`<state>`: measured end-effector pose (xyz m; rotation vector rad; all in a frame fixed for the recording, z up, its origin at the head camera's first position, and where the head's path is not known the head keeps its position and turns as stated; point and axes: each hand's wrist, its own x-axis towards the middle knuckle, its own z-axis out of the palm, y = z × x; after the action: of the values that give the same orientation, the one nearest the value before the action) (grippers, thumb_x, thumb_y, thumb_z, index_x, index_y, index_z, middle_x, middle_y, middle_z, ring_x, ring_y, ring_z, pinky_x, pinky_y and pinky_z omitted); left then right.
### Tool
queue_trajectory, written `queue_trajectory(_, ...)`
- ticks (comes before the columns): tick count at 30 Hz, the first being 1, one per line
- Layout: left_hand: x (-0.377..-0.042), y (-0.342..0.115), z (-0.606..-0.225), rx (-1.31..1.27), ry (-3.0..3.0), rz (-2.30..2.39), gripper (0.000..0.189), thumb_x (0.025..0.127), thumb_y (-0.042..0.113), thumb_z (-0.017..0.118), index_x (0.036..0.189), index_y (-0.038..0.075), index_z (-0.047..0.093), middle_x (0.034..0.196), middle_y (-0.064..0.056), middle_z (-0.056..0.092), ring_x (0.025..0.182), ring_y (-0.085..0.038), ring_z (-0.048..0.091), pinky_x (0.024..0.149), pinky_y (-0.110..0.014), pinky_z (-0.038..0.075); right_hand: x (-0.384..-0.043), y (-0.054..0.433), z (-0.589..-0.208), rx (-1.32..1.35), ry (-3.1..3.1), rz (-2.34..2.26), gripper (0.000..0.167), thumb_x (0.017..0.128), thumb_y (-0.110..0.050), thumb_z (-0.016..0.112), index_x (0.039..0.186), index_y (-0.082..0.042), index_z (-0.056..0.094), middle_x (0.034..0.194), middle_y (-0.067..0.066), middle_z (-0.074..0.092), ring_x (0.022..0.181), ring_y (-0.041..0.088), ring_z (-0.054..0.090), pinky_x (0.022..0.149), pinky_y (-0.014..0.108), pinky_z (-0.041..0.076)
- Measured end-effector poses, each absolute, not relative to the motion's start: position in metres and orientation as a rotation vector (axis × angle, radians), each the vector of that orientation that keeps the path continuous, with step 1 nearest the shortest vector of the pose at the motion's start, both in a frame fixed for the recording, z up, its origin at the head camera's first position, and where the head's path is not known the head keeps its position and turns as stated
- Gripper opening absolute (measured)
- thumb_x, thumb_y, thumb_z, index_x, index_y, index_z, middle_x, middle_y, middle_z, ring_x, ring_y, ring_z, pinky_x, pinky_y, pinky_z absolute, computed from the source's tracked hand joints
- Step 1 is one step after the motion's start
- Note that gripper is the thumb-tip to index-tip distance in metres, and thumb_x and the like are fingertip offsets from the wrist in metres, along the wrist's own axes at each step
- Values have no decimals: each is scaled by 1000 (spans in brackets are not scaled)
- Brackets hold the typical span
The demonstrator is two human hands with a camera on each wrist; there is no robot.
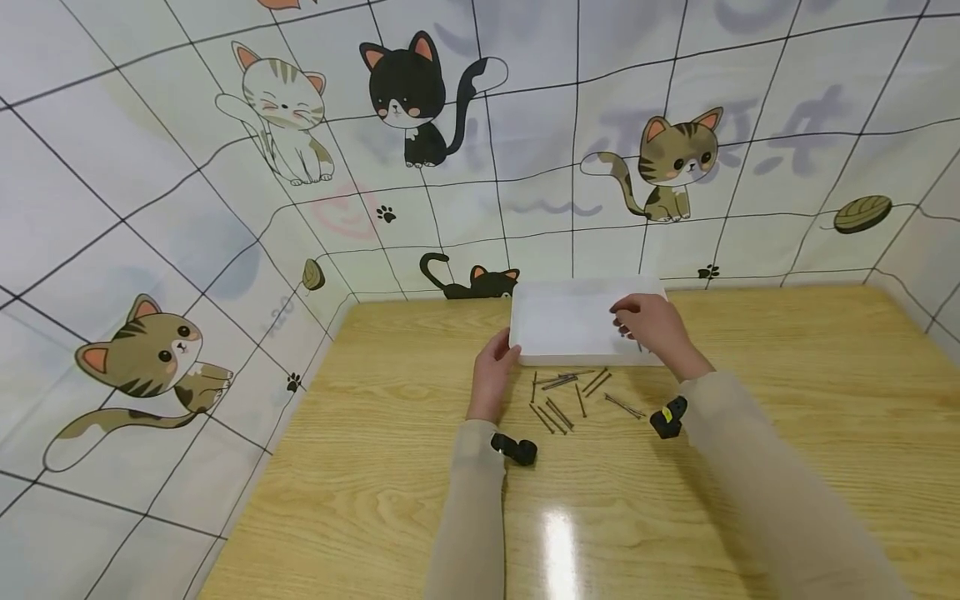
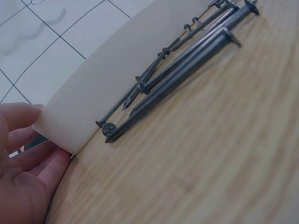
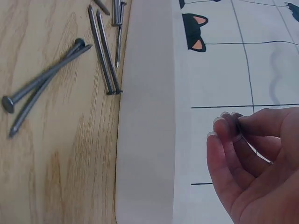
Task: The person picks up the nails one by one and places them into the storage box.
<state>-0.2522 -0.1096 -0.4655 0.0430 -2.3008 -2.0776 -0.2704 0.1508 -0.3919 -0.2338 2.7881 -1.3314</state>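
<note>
A shallow white box [image 1: 570, 360] stands on the table, its front wall filling the middle of the right wrist view. At its front left corner my left hand [image 1: 495, 371] grips the wall, thumb and fingers on either side in the left wrist view. My right hand [image 1: 651, 323] is raised above the box's right part. Between its thumb and fingertips it pinches a nail [image 3: 257, 151], mostly hidden by the fingers. Several loose nails [image 1: 558, 412] lie on the wood in front of the box, some crossed over each other, with flat heads visible in both wrist views.
The wooden table [image 1: 360, 500] reaches back to a wall covering [image 1: 540, 192] printed with cats and grid lines. Small black devices sit on both wrists, the left wrist camera [image 1: 514, 450] and the right wrist camera [image 1: 667, 418].
</note>
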Motion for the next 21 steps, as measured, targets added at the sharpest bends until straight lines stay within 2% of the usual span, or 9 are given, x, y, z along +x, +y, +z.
queue_trajectory(6, -262, -111, -482, 61, -2301, -2062, 45, 89, 28, 56, 132, 19, 46, 127, 4, 49, 115, -11, 44, 96, -34, 35, -258, 154, -398, -259, 2824, -1352, 28, 92, -18, 48, 114, -2, 57, 95, 19, 62, 81, 30, 60, 64, 37, 50)
queue_trajectory(11, -262, -110, -484, 80, -2312, -2022, 43, 88, 30, 56, 130, 22, 47, 123, 10, 51, 112, -7, 45, 94, -31, 36, -244, 156, -403, -282, 2810, -1411, 29, 93, -19, 47, 113, 0, 57, 97, 19, 62, 81, 30, 61, 69, 41, 51)
queue_trajectory(21, -262, -109, -483, 82, -2295, -2033, 42, 89, 25, 54, 131, 20, 47, 125, 5, 51, 111, -8, 46, 94, -33, 36, -218, 159, -415, -216, 2725, -1465, 32, 94, -25, 45, 114, -2, 56, 102, 20, 60, 87, 32, 58, 73, 42, 49)
